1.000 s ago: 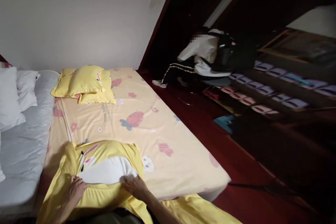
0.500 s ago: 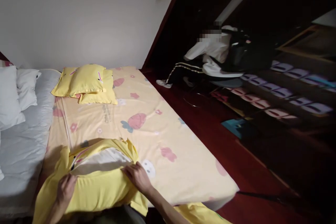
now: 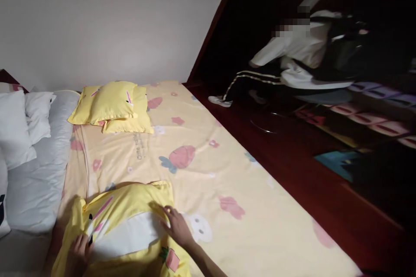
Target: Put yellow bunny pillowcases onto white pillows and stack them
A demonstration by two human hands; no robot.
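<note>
A yellow pillowcase (image 3: 136, 197) with a cartoon face print lies on the bed in front of me, partly around a white pillow (image 3: 130, 236) that shows through its opening. My left hand (image 3: 79, 249) is closed on the pillowcase at the left end of the opening; its lower part is in shadow. At the right end, my right hand (image 3: 177, 227) lies against the pillowcase's edge and the pillow. Its thumb and fingers are apart. A strawberry print shows on the near part of the case, below the right hand.
Yellow pillows (image 3: 113, 104) lie stacked at the bed's far end. White pillows (image 3: 14, 123) rest on a grey-blue mattress (image 3: 35, 199) at left. A patterned sheet (image 3: 195, 190) covers the bed. To the right, a seated person (image 3: 299, 47) is near rows of slippers (image 3: 373, 117).
The pillowcase's far flap now lies flatter over the pillow, and its near edge is lower. My right hand has loosened from the near edge. The view has shifted left.
</note>
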